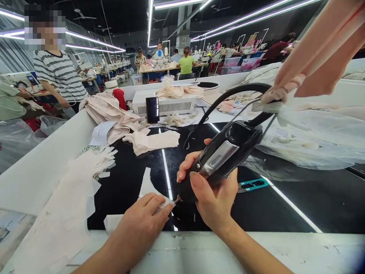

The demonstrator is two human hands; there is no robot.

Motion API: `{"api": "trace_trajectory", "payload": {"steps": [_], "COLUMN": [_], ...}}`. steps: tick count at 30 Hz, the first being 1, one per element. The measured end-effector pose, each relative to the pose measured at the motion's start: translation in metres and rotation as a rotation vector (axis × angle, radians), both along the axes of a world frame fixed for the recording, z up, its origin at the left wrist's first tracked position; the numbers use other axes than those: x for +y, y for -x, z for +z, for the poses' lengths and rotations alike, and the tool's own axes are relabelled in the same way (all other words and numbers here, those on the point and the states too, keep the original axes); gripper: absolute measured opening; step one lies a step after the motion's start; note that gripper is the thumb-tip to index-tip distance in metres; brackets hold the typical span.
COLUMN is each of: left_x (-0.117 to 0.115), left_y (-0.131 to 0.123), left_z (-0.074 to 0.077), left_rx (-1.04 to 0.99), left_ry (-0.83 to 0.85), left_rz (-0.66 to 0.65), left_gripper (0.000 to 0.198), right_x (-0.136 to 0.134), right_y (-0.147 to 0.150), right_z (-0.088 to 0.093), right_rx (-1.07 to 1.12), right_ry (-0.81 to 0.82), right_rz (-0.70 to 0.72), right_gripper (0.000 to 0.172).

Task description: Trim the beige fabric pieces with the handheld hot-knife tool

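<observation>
Beneath the black handheld tool [219, 161], a glossy black tabletop [125, 190] is seen. A long pile of pale fabric pieces [65, 201] is spread left of the tool. The tool itself is gripped by the right hand [218, 207], fingers wrapped around its body. Just beside the tool's tip, a white fabric piece [146, 184] is pressed down by the left hand [145, 219], fingers close together. Teal snips [255, 184] are laid right of the tool.

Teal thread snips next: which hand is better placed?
Probably the right hand: it's nearer the teal thread snips, though gripping the black handheld tool. The left hand is farther, on the white fabric piece.
</observation>
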State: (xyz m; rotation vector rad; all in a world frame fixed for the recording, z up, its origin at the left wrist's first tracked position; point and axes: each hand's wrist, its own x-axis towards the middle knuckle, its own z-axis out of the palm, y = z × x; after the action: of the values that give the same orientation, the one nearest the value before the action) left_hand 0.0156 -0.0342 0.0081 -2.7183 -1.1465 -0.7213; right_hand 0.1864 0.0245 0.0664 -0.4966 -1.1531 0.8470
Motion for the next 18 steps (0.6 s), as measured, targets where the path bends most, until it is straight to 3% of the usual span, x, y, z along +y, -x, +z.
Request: {"api": "trace_trajectory", "payload": {"steps": [5, 18], "left_x": [-0.002, -0.004], "left_y": [0.001, 0.003], "left_z": [0.002, 0.001], "left_rx": [-0.001, 0.011], "left_ry": [-0.030, 0.019], "left_rz": [0.023, 0.052], "left_gripper": [0.030, 0.037], "right_x": [0.000, 0.009], "right_y": [0.001, 0.013], "right_z": [0.001, 0.003], "right_rx": [0.006, 0.011], "right_ry": [0.008, 0.021], "right_rz": [0.000, 0.029], "right_gripper": [0.044, 0.031]}}
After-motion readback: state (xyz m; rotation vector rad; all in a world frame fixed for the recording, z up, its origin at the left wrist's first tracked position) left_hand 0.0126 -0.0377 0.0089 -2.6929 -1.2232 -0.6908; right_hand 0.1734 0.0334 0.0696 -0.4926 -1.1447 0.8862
